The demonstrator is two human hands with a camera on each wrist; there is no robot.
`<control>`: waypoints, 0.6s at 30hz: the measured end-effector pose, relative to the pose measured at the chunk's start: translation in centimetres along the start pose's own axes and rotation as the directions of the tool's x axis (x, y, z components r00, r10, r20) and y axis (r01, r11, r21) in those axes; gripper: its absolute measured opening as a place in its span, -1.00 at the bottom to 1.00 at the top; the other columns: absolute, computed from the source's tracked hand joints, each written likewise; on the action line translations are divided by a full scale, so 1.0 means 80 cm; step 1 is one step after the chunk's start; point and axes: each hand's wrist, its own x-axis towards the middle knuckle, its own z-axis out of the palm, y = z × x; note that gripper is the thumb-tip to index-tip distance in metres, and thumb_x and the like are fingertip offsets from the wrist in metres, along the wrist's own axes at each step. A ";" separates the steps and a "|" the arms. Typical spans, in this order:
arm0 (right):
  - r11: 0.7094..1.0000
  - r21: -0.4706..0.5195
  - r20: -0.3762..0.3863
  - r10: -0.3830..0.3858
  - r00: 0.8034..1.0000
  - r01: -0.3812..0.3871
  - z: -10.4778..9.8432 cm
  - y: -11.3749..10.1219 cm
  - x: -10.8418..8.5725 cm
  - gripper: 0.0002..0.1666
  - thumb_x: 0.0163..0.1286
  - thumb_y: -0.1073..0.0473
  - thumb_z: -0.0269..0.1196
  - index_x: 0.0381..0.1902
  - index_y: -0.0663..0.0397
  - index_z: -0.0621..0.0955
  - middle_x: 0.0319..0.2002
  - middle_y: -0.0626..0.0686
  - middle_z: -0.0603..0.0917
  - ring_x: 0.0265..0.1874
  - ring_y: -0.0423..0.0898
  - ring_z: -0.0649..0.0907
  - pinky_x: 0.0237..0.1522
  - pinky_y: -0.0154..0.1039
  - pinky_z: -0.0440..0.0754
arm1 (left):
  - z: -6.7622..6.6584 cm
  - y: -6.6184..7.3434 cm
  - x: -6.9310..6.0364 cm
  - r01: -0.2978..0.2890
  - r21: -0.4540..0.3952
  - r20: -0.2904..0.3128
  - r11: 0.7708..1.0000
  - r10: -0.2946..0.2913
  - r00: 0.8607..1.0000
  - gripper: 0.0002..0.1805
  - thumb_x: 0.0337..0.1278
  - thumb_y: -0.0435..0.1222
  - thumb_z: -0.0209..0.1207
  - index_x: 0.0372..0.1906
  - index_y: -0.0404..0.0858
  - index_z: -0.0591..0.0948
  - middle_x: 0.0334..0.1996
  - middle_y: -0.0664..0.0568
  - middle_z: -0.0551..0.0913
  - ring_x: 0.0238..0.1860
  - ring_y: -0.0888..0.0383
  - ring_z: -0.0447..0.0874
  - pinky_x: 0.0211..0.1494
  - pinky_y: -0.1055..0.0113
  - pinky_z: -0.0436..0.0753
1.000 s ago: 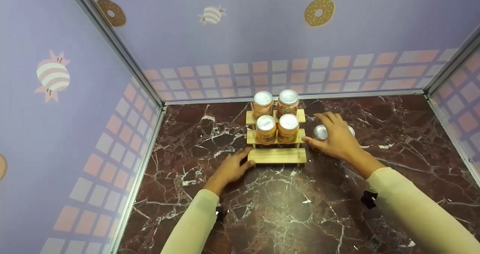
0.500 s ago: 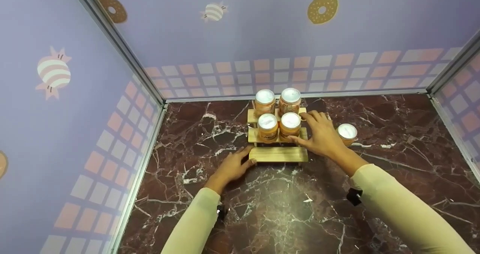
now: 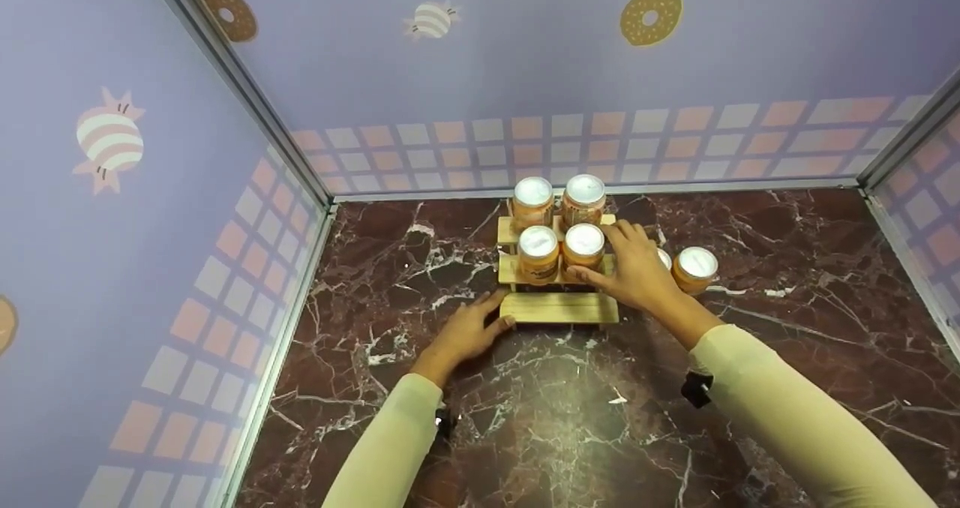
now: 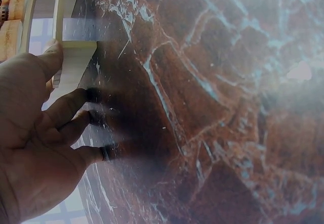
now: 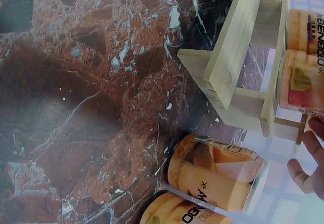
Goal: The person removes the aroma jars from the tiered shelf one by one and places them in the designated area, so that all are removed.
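Note:
A three-step wooden stand [image 3: 559,308] carries four orange cans with silver lids, two on the top step and two on the middle; the front step is bare. My left hand [image 3: 463,335] holds the left end of the front step between thumb and index finger; its other fingers point down beside the stand in the left wrist view. Beside the right can on the middle step [image 3: 583,245] is my right hand [image 3: 637,268], thumb against its front and fingers loosely bent at its right. In the right wrist view, that can [image 5: 301,82] stands upright.
Two more cans stand on the dark marbled table right of the stand: the outer one [image 3: 696,268] and another [image 5: 215,171], partly hidden by my right hand in the head view. A patterned back wall [image 3: 480,80] rises just behind the stand, with side walls left and right.
My right hand has moved left from above the loose cans to the right can on the middle step, uncovering the outer loose can. My left hand stays at the stand.

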 end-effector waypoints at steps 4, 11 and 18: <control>1.000 0.004 0.010 0.012 1.000 -0.012 0.000 -0.001 0.001 0.07 0.38 -0.32 0.55 0.52 0.33 0.49 0.32 0.39 0.59 0.37 0.45 0.54 0.40 0.52 0.55 | 0.001 -0.001 0.002 -0.024 0.000 -0.010 1.000 0.024 1.000 -0.05 0.49 0.51 -0.07 0.77 0.13 0.28 0.70 -0.26 0.32 0.72 -0.22 0.32 0.82 -0.28 0.17; 1.000 0.008 0.003 0.006 1.000 -0.006 0.001 -0.001 0.002 0.01 0.42 -0.23 0.55 0.51 0.36 0.50 0.33 0.41 0.60 0.37 0.45 0.54 0.40 0.49 0.56 | 0.001 0.001 0.000 -0.023 0.001 -0.013 1.000 0.023 1.000 -0.08 0.54 0.47 -0.07 0.78 0.11 0.27 0.70 -0.28 0.32 0.72 -0.23 0.31 0.83 -0.26 0.15; 1.000 0.027 -0.016 -0.009 1.000 0.009 -0.001 -0.002 0.002 -0.07 0.38 -0.15 0.59 0.44 0.36 0.54 0.29 0.38 0.62 0.32 0.41 0.57 0.40 0.47 0.56 | -0.002 0.003 -0.001 -0.005 -0.012 -0.006 1.000 0.005 1.000 -0.11 0.55 0.43 -0.01 0.78 0.17 0.24 0.72 -0.25 0.28 0.73 -0.24 0.29 0.85 -0.23 0.10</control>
